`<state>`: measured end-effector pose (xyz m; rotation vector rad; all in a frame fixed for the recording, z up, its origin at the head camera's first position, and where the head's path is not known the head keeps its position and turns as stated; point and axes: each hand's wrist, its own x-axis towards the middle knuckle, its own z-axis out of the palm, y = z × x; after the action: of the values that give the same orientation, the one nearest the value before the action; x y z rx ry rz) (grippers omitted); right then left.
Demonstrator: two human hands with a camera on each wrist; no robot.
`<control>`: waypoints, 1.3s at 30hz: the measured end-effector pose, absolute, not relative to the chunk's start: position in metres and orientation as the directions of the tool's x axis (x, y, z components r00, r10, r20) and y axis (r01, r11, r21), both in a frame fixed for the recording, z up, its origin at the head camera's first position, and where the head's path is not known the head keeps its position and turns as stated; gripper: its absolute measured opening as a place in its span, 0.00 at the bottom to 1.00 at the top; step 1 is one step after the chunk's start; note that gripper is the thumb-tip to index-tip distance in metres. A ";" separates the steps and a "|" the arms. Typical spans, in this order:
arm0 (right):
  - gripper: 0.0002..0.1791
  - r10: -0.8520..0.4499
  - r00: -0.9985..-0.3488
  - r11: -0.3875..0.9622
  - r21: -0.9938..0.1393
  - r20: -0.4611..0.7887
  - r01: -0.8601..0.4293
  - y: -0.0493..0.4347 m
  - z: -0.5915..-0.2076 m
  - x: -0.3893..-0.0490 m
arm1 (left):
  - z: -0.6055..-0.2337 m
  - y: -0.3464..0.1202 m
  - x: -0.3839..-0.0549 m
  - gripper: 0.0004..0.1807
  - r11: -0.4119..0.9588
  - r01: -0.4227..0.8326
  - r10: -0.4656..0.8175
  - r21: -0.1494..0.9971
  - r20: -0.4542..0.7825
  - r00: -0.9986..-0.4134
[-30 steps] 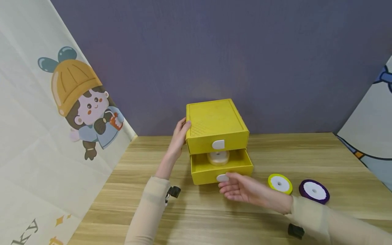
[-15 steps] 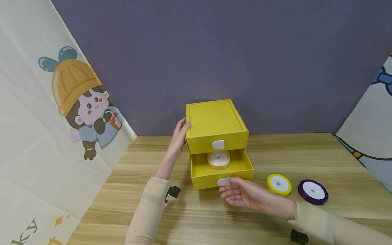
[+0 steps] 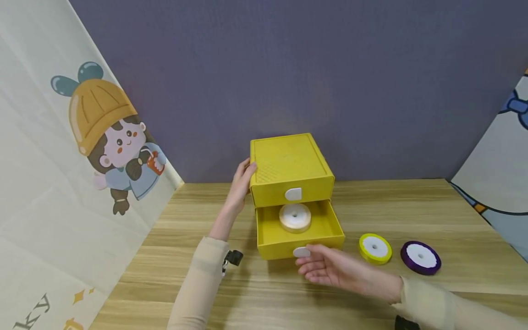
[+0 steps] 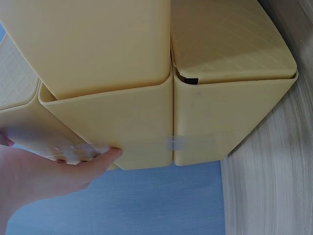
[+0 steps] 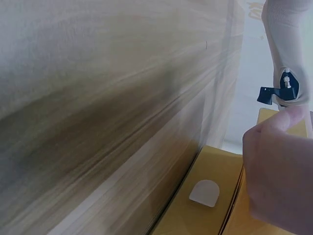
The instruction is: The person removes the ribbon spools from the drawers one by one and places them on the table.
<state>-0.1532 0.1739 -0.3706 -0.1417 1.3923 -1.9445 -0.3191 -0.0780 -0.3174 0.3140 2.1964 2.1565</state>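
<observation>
Spool (image 3: pixel 295 222) in lower drawer (image 3: pixel 276 250); two other spools (image 3: pixel 374 253) on table (image 3: pixel 264 298), right of cabinet (image 3: pixel 290 158).

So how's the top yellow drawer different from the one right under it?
The top drawer is closed, but the lower drawer is pulled out.
You can't see inside the top drawer, while the lower drawer shows a pale spool.
The right hand pinches the lower drawer's white handle, but no hand touches the top drawer's handle.
Both are yellow with a white handle in front.
</observation>
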 end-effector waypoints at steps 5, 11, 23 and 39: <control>0.24 -0.611 -0.725 -0.144 -0.855 -0.319 0.498 0.175 -0.372 -0.148 | -0.317 -0.077 -0.320 0.36 0.009 0.112 0.184 0.994 0.109 -0.977; 0.25 -0.618 -0.718 -0.134 -0.857 -0.320 0.498 0.177 -0.375 -0.143 | -0.317 -0.077 -0.319 0.36 0.010 0.120 0.196 0.993 0.116 -0.974; 0.24 -0.628 -0.711 -0.146 -0.850 -0.315 0.506 0.181 -0.377 -0.135 | -0.317 -0.076 -0.319 0.38 0.024 0.115 0.199 0.993 0.108 -0.974; 0.25 -0.666 -0.673 -0.128 -0.839 -0.322 0.528 0.191 -0.379 -0.135 | -0.318 -0.070 -0.326 0.38 0.027 0.116 0.188 0.993 0.109 -0.976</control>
<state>-0.1354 0.1910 -0.3790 -0.1652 1.3316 -1.8932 -0.3263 -0.0701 -0.3181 0.3280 2.2131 2.1303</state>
